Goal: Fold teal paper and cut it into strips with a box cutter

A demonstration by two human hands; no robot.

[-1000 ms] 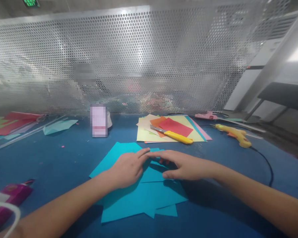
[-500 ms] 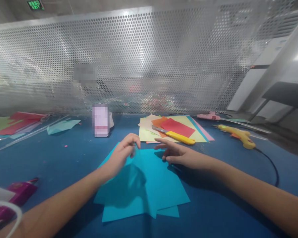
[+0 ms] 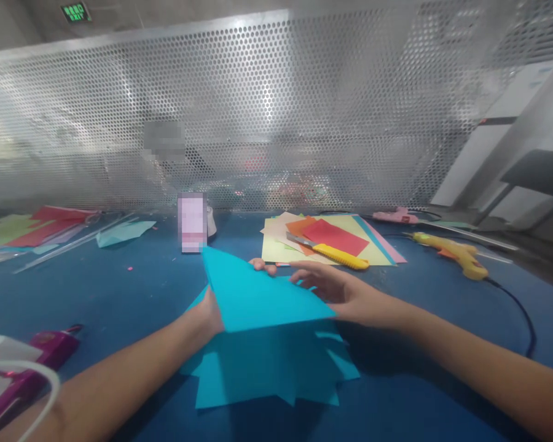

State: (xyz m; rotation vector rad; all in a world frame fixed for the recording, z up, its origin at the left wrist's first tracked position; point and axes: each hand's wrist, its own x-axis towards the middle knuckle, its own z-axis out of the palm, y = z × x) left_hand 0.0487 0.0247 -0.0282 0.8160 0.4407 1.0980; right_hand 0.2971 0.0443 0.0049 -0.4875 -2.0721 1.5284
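Note:
A raised sheet of bright blue paper (image 3: 262, 298) is tilted in front of my left hand (image 3: 212, 310) and covers most of it. A few left fingertips show past the sheet's far edge, and the hand grips the paper. My right hand (image 3: 338, 288) is at the sheet's right corner, its fingers apart and curved beside the edge. Its thumb is partly hidden by the paper, and I cannot tell whether it touches. Below, more blue sheets (image 3: 258, 380) lie overlapped on the table in the raised one's shadow.
Behind my hands, a yellow utility knife (image 3: 341, 256) rests on stacked coloured paper (image 3: 276, 245). A yellow glue gun (image 3: 456, 253) and a pink one (image 3: 396, 215) lie right. A pixelated phone-like object (image 3: 192, 222) stands mid-left; a magenta device (image 3: 50, 350) with white cable lies near left.
My left hand has lifted a blue sheet off the pile, and it now hides that hand. My right hand has stayed close, its fingers now by the sheet's corner. The view shifted slightly.

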